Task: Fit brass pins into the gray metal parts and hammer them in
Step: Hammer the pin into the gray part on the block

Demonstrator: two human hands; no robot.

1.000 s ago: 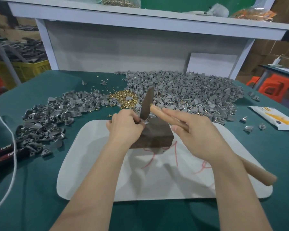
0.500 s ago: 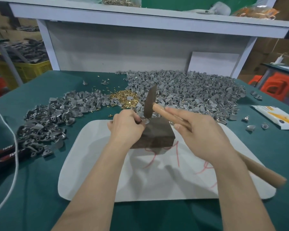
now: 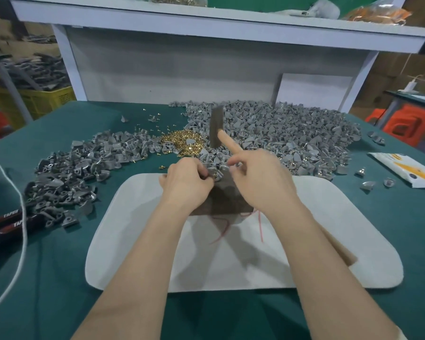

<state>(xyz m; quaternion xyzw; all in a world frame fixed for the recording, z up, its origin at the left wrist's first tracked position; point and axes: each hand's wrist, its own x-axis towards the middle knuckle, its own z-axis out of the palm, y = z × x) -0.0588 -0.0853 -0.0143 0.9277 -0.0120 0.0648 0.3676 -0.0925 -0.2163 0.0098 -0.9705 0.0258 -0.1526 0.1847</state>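
Observation:
My left hand (image 3: 185,184) pinches a small gray metal part (image 3: 216,175) with a brass pin on the top of a dark metal block (image 3: 225,202). My right hand (image 3: 258,177) grips the wooden handle of a hammer (image 3: 216,130), whose blurred head is raised above the part; my index finger lies straight along the handle. The handle's end (image 3: 341,249) sticks out behind my wrist. A heap of brass pins (image 3: 182,141) lies just beyond the block. Gray metal parts lie in a big pile (image 3: 292,136) at the back right and a smaller pile (image 3: 84,168) at the left.
The block stands on a white pad (image 3: 329,217) on the green table (image 3: 47,278). Black-and-red pliers (image 3: 8,222) and a white cord (image 3: 22,217) lie at the left edge. A white packet (image 3: 407,170) and some loose parts (image 3: 368,185) lie right. A white shelf frame (image 3: 206,28) stands behind.
The hammer head has risen from the part on the block to well above it and is blurred. My left hand stays on the part at the block.

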